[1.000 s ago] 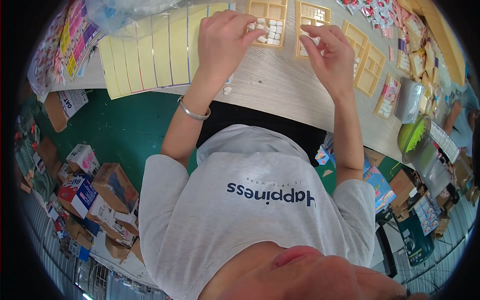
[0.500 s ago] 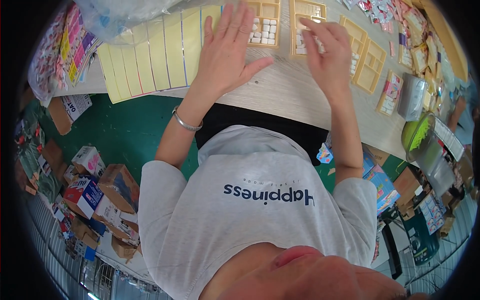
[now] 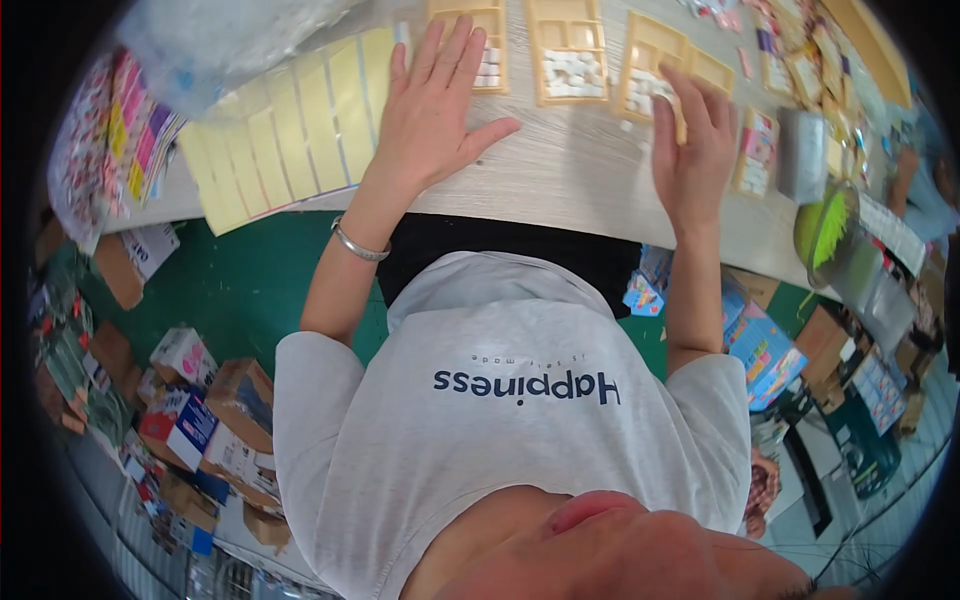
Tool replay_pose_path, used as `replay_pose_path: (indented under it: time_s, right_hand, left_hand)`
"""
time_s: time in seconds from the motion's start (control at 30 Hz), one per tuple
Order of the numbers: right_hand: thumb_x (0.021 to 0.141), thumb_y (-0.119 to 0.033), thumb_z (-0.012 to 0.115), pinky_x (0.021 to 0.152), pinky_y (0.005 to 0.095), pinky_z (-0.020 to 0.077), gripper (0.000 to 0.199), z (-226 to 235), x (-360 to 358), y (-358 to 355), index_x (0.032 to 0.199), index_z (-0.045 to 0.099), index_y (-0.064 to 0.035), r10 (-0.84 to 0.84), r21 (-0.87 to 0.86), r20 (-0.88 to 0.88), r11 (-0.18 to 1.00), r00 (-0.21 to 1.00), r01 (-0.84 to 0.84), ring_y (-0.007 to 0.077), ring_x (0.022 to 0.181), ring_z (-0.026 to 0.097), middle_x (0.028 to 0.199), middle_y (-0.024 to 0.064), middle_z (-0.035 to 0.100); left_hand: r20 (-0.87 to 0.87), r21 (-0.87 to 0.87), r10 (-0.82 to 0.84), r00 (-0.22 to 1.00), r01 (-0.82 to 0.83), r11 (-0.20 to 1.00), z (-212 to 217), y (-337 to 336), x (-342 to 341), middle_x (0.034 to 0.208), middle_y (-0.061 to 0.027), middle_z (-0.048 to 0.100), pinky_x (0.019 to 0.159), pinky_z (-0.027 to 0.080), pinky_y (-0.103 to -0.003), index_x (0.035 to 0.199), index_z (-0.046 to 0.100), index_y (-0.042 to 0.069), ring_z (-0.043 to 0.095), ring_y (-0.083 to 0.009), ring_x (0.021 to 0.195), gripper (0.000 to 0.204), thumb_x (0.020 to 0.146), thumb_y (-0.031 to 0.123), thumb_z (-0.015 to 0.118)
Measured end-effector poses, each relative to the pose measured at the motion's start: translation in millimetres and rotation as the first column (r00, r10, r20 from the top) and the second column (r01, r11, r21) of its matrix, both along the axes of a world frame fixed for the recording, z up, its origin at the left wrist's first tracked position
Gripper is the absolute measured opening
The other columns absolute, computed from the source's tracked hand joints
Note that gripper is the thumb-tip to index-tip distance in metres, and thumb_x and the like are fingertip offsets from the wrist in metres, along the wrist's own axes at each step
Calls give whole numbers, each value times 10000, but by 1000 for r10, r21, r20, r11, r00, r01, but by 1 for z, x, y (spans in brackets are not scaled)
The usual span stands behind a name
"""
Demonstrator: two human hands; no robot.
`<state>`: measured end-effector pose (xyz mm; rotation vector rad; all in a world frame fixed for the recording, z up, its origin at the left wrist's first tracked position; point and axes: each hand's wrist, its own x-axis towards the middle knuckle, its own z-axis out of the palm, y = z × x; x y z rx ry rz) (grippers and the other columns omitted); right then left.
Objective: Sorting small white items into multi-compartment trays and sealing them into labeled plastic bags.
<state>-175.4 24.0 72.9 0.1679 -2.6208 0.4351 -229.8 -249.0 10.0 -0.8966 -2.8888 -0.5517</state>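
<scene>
My left hand (image 3: 428,120) is open, palm down with fingers spread. Its fingertips reach over the edge of a cream compartment tray (image 3: 488,20) that holds small white pieces. My right hand (image 3: 700,145) is bent over a third cream tray (image 3: 655,32), its thumb and forefinger apart beside white pieces (image 3: 645,90) in the near compartment. Whether a small piece touches its fingertips is hard to see. Between my hands lies a second tray (image 3: 569,38), its near compartment full of white pieces (image 3: 573,75). Another cream tray (image 3: 712,72) is partly behind my right fingers.
Yellow striped sheets (image 3: 275,140) lie left of my left hand, under a clear plastic bag (image 3: 215,55). To the right are a small packed tray (image 3: 756,155), a clear plastic box (image 3: 802,155) and a green basket (image 3: 825,235). Cardboard boxes (image 3: 240,400) stand on the floor.
My right hand has moved right, from the second tray to the third. The second tray's white pieces now show uncovered. The whole view has shifted slightly; my left hand stays spread near the first tray.
</scene>
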Motion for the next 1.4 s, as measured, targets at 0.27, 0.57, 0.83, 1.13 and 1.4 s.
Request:
replay_pose_path:
  time_s: [0.27, 0.57, 0.83, 1.13, 1.4]
  right_hand:
    - [904, -107, 738, 647, 369, 536, 139, -57, 63, 10, 1039, 739, -70, -152, -130, 236, 974, 960, 186, 269, 708, 669, 863, 114, 671]
    - [883, -49, 726, 669, 371, 540, 120, -27, 22, -46, 999, 699, -57, 162, -344, 143, 933, 976, -104, 288, 776, 669, 893, 119, 673]
    - [806, -149, 780, 703, 361, 546, 64, -55, -67, -112, 862, 761, -124, 275, 33, 156, 958, 949, -284, 240, 845, 651, 855, 15, 687]
    - [862, -88, 763, 650, 345, 527, 121, -22, -40, -67, 977, 784, -115, 86, -218, 26, 973, 996, -78, 216, 796, 660, 864, 53, 690]
    - [873, -76, 760, 642, 343, 549, 185, -30, 33, -3, 1056, 763, -97, -22, -79, 238, 996, 971, 42, 240, 684, 673, 894, 73, 690]
  left_hand:
    - [31, 36, -28, 999, 27, 999, -4, 10, 7, 1638, -176, 302, 1222, 176, -575, 1568, 313, 17, 253, -361, 1524, 983, 885, 648, 632]
    - [39, 329, 175, 984, -178, 927, 3, -49, 15, 1609, -261, 310, 1215, 167, -579, 1569, 251, -49, 259, -441, 1505, 935, 965, 596, 554]
    - [56, 315, 210, 976, -217, 924, 0, -45, 17, 1582, -214, 385, 1205, 187, -592, 1539, 344, -25, 316, -399, 1489, 835, 974, 542, 579]
    - [-5, 54, 38, 999, -38, 998, -7, -17, 7, 1611, -39, 389, 1189, 202, -633, 1532, 440, 155, 294, -325, 1507, 754, 922, 553, 635]
    - [1, 0, 16, 1000, -16, 1000, -15, -19, 6, 1627, -21, 363, 1195, 200, -632, 1536, 434, 152, 292, -298, 1512, 820, 891, 613, 641]
